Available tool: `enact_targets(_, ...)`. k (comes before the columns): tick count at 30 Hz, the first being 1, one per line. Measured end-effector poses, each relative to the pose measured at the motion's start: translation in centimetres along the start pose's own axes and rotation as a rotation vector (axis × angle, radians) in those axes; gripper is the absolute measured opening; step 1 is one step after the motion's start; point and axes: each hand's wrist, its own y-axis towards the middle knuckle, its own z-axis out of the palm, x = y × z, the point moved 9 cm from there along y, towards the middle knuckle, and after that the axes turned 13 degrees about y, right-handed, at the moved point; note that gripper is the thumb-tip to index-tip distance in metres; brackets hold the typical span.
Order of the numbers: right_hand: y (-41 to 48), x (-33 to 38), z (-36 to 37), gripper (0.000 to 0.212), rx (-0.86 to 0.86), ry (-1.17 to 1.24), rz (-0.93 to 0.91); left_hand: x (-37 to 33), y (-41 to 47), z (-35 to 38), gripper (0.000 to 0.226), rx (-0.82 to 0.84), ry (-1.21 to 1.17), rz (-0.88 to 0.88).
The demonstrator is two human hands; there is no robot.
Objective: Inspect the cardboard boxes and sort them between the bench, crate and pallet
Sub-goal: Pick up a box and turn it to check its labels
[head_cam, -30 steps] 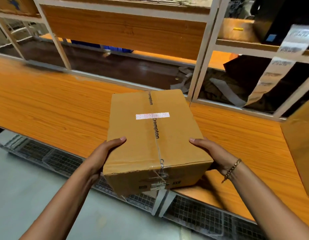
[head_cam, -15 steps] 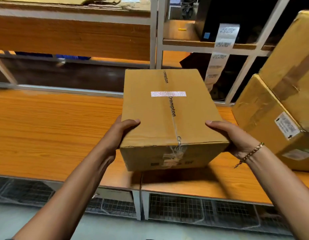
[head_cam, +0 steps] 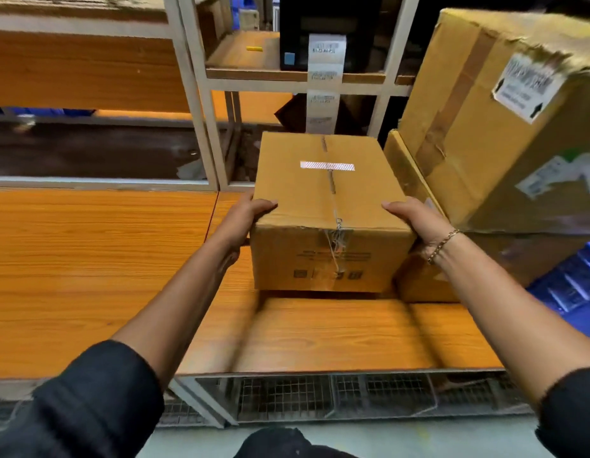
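A small cardboard box (head_cam: 323,206), taped along its top seam with a silver strip across it, rests low over the orange wooden bench (head_cam: 98,269). My left hand (head_cam: 245,218) grips its left side and my right hand (head_cam: 419,223) grips its right side, thumbs on the top face. The box's right side is close against a stack of larger cardboard boxes: a low one (head_cam: 406,173) and a big labelled one (head_cam: 485,127) on top of it. A thin shadow shows under the small box's front edge, so I cannot tell whether it touches the bench.
A white metal shelf frame (head_cam: 201,127) rises behind the bench, with a black label printer (head_cam: 326,24) trailing a strip of labels. A blue crate (head_cam: 577,289) sits at the right edge. Wire mesh (head_cam: 320,395) runs under the bench front.
The small box has travelled rightward and forward along the bench in both hands, ending lower, beside the stack of big boxes. The blue crate has come into view.
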Motion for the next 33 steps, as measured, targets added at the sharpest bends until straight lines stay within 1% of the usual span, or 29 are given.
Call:
enact_targets(1, 0.5, -0.6, -0.7, 0.050, -0.032, -0.042, -0.048, 0.7, 0.2, 0.8, 0.032, -0.012, 0.022, -0.010)
enact_targets(3, 0.5, -2.5, -1.8, 0.079, -0.101, -0.067, -0.110, 2.3, 0.1, 1.8, 0.046, -0.079, 0.037, -0.005)
enact_targets(4, 0.2, -3.5, -2.2, 0.088, -0.122, -0.058, -0.126, 3.0, -0.1, 2.0, 0.051, -0.124, 0.039, 0.011)
enact_targets(5, -0.2, -4.4, -2.4, 0.092, -0.135, -0.043, -0.140, 3.8, -0.2, 2.0, 0.054, -0.165, 0.032, 0.024)
enact_targets(7, -0.8, -5.4, -2.7, 0.093, -0.174, -0.020, -0.152, 4.5, -0.3, 2.1, 0.055, -0.221, -0.007, 0.036)
enact_targets(9, -0.7, -5.2, -2.6, 0.086, -0.181, -0.001, -0.182, 4.5, -0.1, 2.3, 0.054, -0.246, -0.014, 0.041)
enact_targets(11, 0.0, -4.5, -2.5, 0.078, -0.183, 0.008, -0.203, 4.3, 0.3, 2.5, 0.058, -0.248, -0.015, 0.041)
enact_targets(15, 0.9, -3.9, -2.2, 0.072, -0.205, 0.002, -0.212, 4.3, 1.7, 2.4, 0.064, -0.232, -0.008, 0.025)
enact_targets(22, 0.4, -4.5, -2.3, 0.108, -0.263, 0.009, -0.176, 4.6, 2.5, 2.1, 0.077, -0.190, 0.063, 0.034)
enact_targets(25, -0.3, -4.9, -2.2, 0.101, -0.273, -0.043, -0.139, 4.8, 2.0, 2.5, 0.073, -0.142, 0.076, 0.039)
enact_targets(27, -0.8, -5.7, -2.6, 0.112, -0.258, -0.071, -0.108, 5.5, 1.2, 2.9, 0.067, -0.089, 0.061, 0.019)
enact_targets(28, -1.3, -6.3, -2.8, 0.118, -0.236, -0.086, -0.093, 6.1, 0.6, 2.9, 0.066, -0.070, 0.048, 0.012)
enact_targets(29, -1.5, -7.2, -3.3, 0.120, -0.214, -0.089, -0.082, 6.8, -0.1, 3.0, 0.069, -0.058, 0.044, 0.009)
enact_targets(30, -2.0, -8.1, -3.5, 0.111, -0.190, -0.082, -0.065, 7.6, -0.9, 2.9, 0.073, -0.052, 0.063, -0.001)
enact_targets(32, -3.1, -10.1, -3.8, 0.075, -0.132, -0.082, -0.023, 9.6, -3.1, 2.8, 0.076, -0.046, 0.121, -0.046)
enact_targets(33, -3.5, -11.1, -3.9, 0.062, -0.101, -0.093, 0.005, 10.7, -4.4, 2.8, 0.075, -0.045, 0.149, -0.070)
